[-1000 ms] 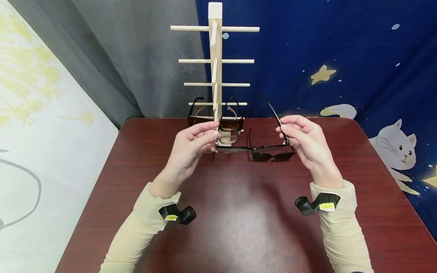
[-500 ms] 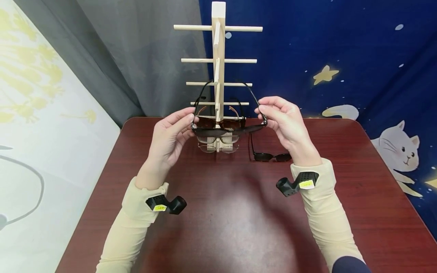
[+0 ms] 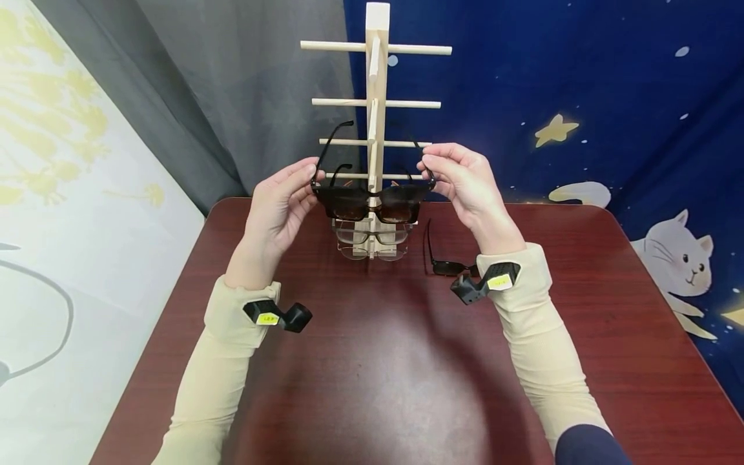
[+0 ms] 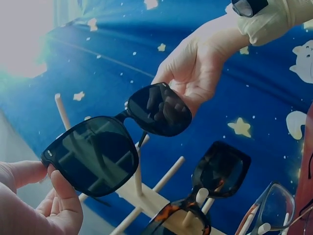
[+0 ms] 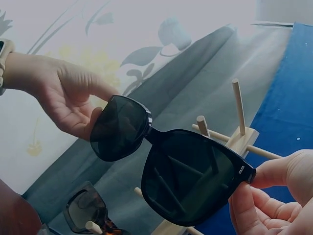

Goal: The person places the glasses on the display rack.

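Note:
Both hands hold a pair of black sunglasses (image 4: pixel 93 156) with large dark lenses, front toward the person and temples unfolded toward the wooden rack. My left hand (image 3: pixel 276 210) pinches the left hinge corner between thumb and fingers. At the opposite corner my right hand (image 3: pixel 467 187) pinches the frame the same way. The rack's upright post (image 3: pixel 378 71) carries crosswise pegs, and the sunglasses overlap its lower pegs in the head view. Just below them, tortoiseshell sunglasses (image 5: pixel 88 208) hang on the rack, partly covered in the head view.
Lower on the rack are clear-lens glasses (image 3: pixel 395 237) and thin-rimmed glasses (image 3: pixel 392 256). Another pair of black sunglasses (image 3: pixel 447 267) lies on the dark red table (image 3: pixel 360 361), right of the rack, partly behind the right wrist camera. Curtains (image 3: pixel 494 77) hang behind the rack.
Both hands have carried the black sunglasses leftward and up, from above the pair on the table to in front of the rack. The frame has levelled, with its temples toward the pegs.

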Motion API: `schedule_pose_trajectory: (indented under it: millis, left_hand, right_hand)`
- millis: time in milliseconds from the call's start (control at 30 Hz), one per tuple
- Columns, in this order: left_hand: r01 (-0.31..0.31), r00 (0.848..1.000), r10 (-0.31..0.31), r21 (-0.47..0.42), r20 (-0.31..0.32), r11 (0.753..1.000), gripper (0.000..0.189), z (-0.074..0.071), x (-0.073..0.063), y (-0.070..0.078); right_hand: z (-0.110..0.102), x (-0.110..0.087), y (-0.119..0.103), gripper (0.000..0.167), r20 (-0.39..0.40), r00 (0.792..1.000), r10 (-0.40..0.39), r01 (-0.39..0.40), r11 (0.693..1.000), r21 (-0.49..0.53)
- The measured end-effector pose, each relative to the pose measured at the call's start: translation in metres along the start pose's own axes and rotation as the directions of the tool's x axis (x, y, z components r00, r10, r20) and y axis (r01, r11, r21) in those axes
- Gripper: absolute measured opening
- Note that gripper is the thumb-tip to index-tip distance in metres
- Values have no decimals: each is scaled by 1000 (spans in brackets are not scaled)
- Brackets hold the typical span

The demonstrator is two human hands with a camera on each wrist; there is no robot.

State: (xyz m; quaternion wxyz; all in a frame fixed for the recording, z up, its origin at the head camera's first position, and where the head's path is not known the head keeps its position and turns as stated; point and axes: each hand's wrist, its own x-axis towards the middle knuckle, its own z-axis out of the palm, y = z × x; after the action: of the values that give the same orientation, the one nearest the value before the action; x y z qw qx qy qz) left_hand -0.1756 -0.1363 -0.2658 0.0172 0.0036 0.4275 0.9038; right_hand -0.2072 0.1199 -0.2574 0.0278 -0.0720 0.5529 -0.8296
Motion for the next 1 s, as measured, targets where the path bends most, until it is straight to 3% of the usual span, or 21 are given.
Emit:
schedule_pose_trajectory:
  millis: [200,533,733,1000]
  left_hand:
    - [8,1000,-9,-50,-17,999,9,-3,14,3]
    - [12,997,-12,-7,-75,1000,6,-3,33,2]
    - [25,992,-25,-5,-122,1000,6,-1,40,-1]
    - [24,991,-21,18,-129,1000,6,-3,44,-3]
  right_hand:
    - [6,12,-2,8,-40,999,28,-30,998,-48]
    - [3,26,2,7,-76,993,89,-90,996,-10]
    - [-1,31,5,9,-78,989,127,-126,992,18]
    - [-4,34,7,5,-83,986,145,-145,989,8]
